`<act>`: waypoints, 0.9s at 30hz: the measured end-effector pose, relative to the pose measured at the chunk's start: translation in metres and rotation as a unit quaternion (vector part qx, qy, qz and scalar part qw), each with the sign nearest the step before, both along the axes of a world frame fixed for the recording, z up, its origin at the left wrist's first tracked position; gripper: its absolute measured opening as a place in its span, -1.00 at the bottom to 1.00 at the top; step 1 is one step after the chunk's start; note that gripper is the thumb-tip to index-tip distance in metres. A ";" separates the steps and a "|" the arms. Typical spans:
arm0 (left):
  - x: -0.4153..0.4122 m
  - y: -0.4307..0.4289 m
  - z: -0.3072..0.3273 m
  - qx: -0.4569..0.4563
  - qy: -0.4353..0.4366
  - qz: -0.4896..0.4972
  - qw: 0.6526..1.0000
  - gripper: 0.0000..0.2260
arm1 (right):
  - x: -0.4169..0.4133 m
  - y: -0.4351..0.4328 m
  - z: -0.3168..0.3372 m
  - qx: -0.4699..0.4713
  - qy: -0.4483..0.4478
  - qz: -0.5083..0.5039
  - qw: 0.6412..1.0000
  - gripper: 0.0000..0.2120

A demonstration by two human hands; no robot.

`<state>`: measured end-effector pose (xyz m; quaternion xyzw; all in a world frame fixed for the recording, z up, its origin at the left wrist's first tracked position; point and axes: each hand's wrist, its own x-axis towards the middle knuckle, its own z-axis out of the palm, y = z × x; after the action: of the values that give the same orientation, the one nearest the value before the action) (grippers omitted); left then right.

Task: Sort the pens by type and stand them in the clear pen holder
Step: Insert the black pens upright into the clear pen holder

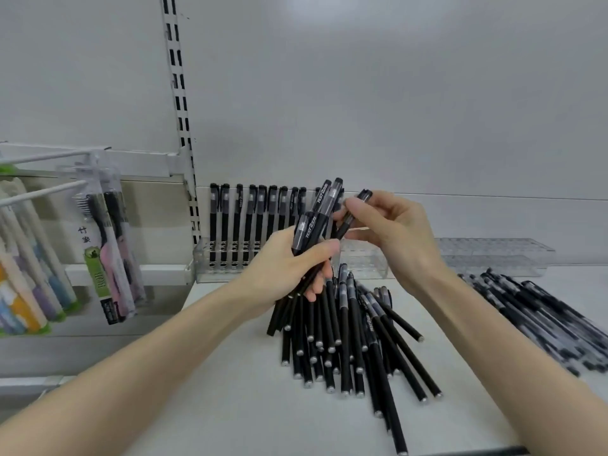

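Gripping a bundle (311,230) of pens in left fingers (324,249), pinching one pen (344,226) with right fingers (362,205). Lower cap-up into holder (365,260), upright beside matching row (251,215).

Blurry far pen pile (543,317), partly off-frame right.

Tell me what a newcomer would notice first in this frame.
At centre, the left hand grips a bundle of black pens while the right hand pinches a single pen. Below them a loose pile of pens fans across the shelf. Behind, a row of pens stands in the clear pen holder.
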<state>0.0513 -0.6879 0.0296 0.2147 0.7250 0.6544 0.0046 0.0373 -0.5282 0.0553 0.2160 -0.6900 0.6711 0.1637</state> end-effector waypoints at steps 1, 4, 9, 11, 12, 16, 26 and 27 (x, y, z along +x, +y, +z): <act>-0.004 0.001 0.000 0.006 -0.006 0.014 1.000 -0.85 | -0.004 0.006 0.004 -0.021 -0.006 -0.010 1.000 -0.86; -0.016 0.002 0.003 0.014 -0.001 0.091 0.996 -0.84 | -0.019 0.025 0.019 -0.075 0.007 -0.055 0.996 -0.90; -0.031 0.011 0.011 0.048 0.006 0.165 0.985 -0.86 | -0.051 0.038 0.023 0.034 0.101 -0.155 0.982 -0.78; -0.032 0.018 0.014 0.034 0.004 0.161 0.986 -0.85 | -0.063 0.037 0.017 0.073 0.129 -0.172 0.974 -0.77; -0.032 0.022 0.015 0.030 0.008 0.157 0.987 -0.82 | -0.069 0.037 0.014 0.090 0.142 -0.174 0.970 -0.78; -0.030 0.030 0.014 0.048 0.024 0.158 0.986 -0.59 | -0.086 0.037 0.005 0.127 0.169 -0.173 0.962 -0.78; -0.030 0.023 0.012 0.089 0.012 0.133 0.987 -0.73 | -0.097 0.029 -0.001 0.247 0.224 -0.139 0.933 -0.81; -0.030 0.022 0.012 0.093 0.014 0.132 0.987 -0.75 | -0.095 0.029 -0.001 0.258 0.216 -0.140 0.931 -0.80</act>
<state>0.0213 -0.6658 0.0417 0.1258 0.6832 0.7106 -0.1115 -0.0577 -0.4994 0.0541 0.2920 -0.8106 0.3771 0.3399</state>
